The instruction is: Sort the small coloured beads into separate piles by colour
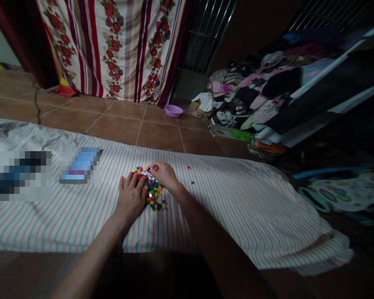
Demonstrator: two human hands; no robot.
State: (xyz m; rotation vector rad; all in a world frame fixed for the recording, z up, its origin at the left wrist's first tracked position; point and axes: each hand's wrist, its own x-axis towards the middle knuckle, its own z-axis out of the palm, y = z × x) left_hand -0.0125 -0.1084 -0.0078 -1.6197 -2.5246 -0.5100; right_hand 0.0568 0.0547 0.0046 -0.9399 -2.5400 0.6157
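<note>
A pile of small multicoloured pieces (156,193) lies on the striped cloth (237,199). My left hand (132,197) rests palm down at the pile's left side, fingers spread and fingertips on the pieces. At the upper right of the pile is my right hand (163,172), its thumb and fingers pinched together; whatever is between them is too small to make out. To the right, apart from the pile, lie a single red piece (188,167) and a small dark piece (192,182).
Left on the cloth are a blurred phone-like object (81,165) and another blurred dark object (18,172). Beyond, on the tiled floor, stand a purple basin (173,111) and a heap of clothes (246,91). A floral curtain (112,50) hangs behind.
</note>
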